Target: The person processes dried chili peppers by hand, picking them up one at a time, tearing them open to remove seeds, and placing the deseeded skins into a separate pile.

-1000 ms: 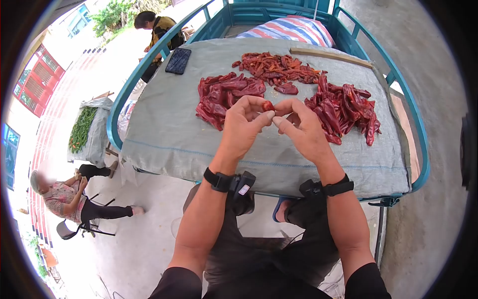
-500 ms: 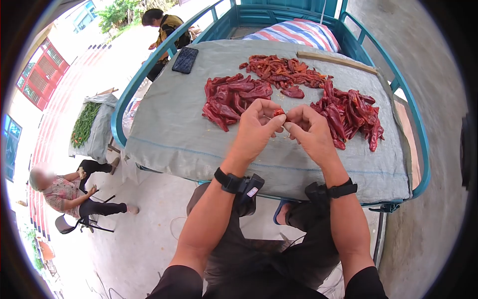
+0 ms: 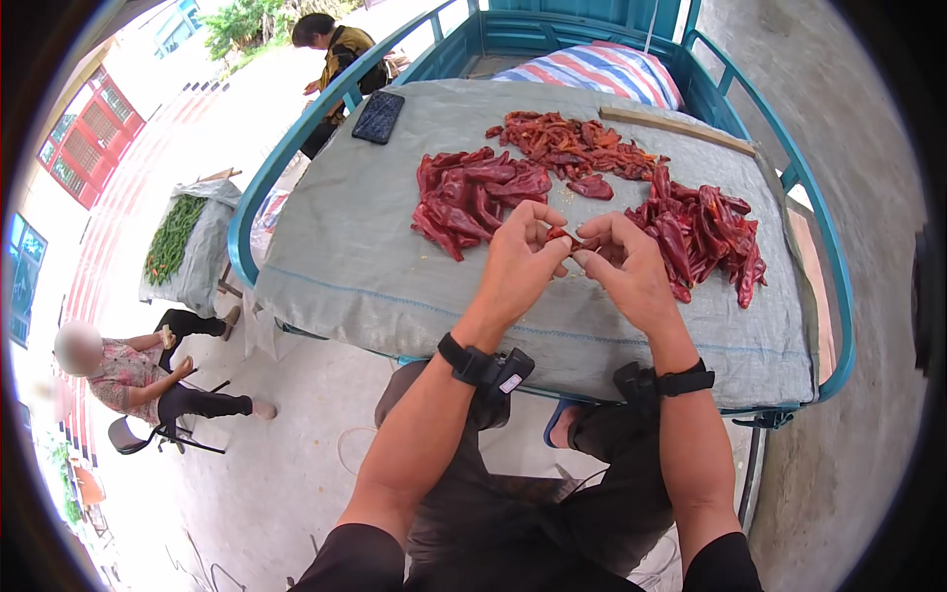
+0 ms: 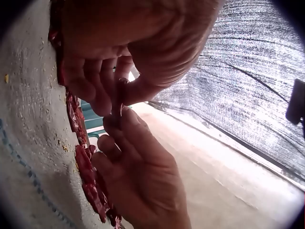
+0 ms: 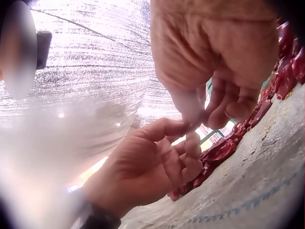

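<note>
Both hands meet above the grey cloth (image 3: 395,237), between two piles of dark red peppers. The left hand (image 3: 521,259) pinches a small red pepper (image 3: 558,235) with thumb and fingers. From the other side, the right hand (image 3: 631,268) grips its end, fingertips nearly touching the left ones. In the left wrist view the dark red piece (image 4: 119,98) shows between the left hand (image 4: 138,43) and the right hand (image 4: 147,176). Fingers mostly hide it in the right wrist view. The left pile (image 3: 464,197) and right pile (image 3: 691,232) lie beside the hands.
Orange-red pepper pieces (image 3: 577,140) lie farther back, with a single pepper (image 3: 591,186) in front. A phone (image 3: 379,116) and a wooden strip (image 3: 676,130) rest on the cloth. Blue rails (image 3: 258,187) border the cart. Two people and green peppers (image 3: 176,237) are at the left.
The head view has shifted, so the cart and piles appear farther right and slightly lower. Both hands keep hold of the small pepper, which shows less between the fingers.
</note>
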`<state>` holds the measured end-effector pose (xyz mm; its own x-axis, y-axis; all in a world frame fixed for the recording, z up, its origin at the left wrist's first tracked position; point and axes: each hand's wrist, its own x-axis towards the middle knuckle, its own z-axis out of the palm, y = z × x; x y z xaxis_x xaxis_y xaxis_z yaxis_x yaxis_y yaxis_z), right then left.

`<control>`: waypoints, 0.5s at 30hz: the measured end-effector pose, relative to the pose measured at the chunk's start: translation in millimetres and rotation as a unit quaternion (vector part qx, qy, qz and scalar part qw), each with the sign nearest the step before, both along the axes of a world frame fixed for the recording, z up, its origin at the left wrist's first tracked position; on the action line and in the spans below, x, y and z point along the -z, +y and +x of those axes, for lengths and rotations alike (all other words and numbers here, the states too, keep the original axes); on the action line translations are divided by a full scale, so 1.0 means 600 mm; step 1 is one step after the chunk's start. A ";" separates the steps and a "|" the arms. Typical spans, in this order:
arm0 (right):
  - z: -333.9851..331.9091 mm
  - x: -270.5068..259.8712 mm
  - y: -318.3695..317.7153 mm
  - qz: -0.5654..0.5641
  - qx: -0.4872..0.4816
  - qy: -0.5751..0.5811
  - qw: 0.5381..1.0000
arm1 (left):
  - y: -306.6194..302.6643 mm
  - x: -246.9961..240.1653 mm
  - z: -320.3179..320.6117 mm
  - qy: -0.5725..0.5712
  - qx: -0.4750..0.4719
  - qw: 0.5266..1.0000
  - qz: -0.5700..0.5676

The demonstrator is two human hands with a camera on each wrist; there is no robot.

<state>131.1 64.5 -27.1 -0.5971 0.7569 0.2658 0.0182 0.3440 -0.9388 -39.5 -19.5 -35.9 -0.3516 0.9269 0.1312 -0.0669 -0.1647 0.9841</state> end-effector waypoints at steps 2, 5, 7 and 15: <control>0.002 0.000 0.002 0.014 -0.009 -0.001 1.000 | 0.002 0.006 -0.003 -0.013 0.009 1.000 -0.011; 0.010 -0.008 0.002 0.025 -0.023 -0.021 0.999 | 0.001 0.010 -0.006 -0.050 0.025 0.998 -0.035; 0.014 -0.015 0.002 0.028 -0.033 -0.040 0.998 | 0.001 0.012 -0.008 -0.070 0.035 0.996 -0.047; 0.028 -0.020 0.009 -0.008 -0.069 -0.047 0.996 | 0.001 0.016 -0.008 -0.082 0.054 0.993 -0.060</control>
<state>147.9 69.8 -14.9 -0.7177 0.6693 0.1921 0.0605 0.3348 -0.9404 -44.1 -19.0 -45.6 -0.2570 0.9659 -0.0329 -0.2382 -0.0303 0.9707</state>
